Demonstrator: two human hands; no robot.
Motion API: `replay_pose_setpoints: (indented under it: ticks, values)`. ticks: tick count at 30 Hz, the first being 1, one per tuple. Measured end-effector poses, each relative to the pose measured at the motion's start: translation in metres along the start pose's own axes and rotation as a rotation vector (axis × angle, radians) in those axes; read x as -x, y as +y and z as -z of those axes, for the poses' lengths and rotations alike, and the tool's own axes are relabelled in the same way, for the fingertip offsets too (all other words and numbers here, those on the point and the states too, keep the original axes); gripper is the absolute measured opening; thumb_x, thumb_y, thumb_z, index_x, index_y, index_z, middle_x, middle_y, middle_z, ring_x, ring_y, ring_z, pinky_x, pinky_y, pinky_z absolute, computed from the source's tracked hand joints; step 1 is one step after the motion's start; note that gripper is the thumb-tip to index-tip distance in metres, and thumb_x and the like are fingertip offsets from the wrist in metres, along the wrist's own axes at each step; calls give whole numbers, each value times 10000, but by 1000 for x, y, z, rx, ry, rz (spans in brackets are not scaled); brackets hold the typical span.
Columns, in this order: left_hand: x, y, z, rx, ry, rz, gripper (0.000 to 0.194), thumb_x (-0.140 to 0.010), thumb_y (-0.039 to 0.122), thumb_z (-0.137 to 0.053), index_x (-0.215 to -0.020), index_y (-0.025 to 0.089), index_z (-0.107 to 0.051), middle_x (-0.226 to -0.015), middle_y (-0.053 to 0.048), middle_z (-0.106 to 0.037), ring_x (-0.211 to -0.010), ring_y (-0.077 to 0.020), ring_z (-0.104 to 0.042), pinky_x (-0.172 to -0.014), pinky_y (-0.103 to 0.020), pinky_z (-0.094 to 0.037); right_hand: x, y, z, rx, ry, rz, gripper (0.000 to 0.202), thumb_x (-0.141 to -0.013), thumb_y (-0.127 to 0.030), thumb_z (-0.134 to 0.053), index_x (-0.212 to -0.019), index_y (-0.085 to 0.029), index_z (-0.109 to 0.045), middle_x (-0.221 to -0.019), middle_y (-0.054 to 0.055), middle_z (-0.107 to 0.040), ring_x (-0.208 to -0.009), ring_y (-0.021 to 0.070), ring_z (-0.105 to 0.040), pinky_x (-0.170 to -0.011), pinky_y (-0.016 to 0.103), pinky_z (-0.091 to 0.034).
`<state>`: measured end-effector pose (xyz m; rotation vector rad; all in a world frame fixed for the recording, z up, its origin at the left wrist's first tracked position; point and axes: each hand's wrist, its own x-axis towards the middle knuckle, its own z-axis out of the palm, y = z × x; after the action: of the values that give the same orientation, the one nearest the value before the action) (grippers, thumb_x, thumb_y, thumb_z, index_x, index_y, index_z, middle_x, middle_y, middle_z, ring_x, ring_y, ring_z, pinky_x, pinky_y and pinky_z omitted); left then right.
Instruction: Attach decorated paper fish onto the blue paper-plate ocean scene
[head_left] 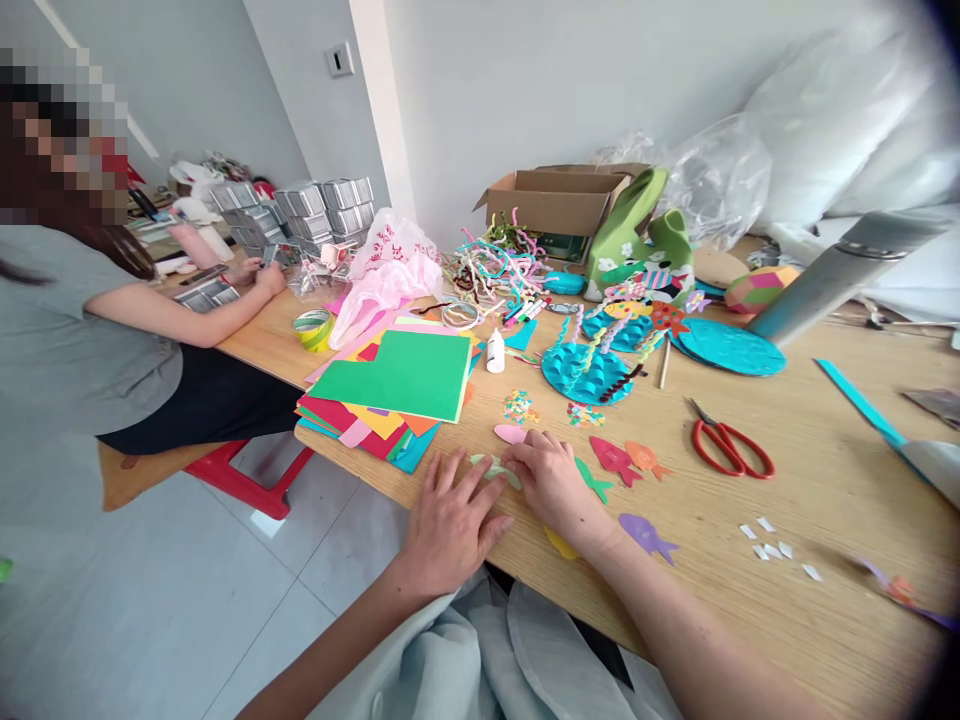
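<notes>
My left hand lies with spread fingers at the table's near edge, its fingertips holding down a pale green paper fish. Thumb and fingers of my right hand are pinched together at the fish's right end; whatever is between them is hidden. Just beyond lies a pink paper cutout, partly covered. Around my right hand are paper fish in green, red, orange and purple. A yellow cutout peeks out under my right wrist. Two piles of coloured paper dots sit beyond my hands.
Red-handled scissors and small white paper pieces lie to the right. Ahead are coloured sheets, a glue bottle, a decorated blue disc and pipe cleaners. A steel flask stands right. A person sits left.
</notes>
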<state>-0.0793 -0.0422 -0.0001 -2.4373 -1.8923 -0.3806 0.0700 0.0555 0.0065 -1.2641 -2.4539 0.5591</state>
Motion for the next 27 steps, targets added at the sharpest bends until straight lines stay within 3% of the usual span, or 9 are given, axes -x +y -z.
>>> replay_pose_setpoints:
  ticks: [27]
  values:
    - [2, -2, -1, 7, 14, -1, 465, -946, 474, -387, -1377, 311, -444, -1458, -5, -427, -1350, -305, -320, -1102, -547, -284, 4, 0, 3, 97, 11, 70, 237, -889, -132, -483, -825, -215, -695, -851, 70, -587, -846, 204, -481, -724, 319, -298]
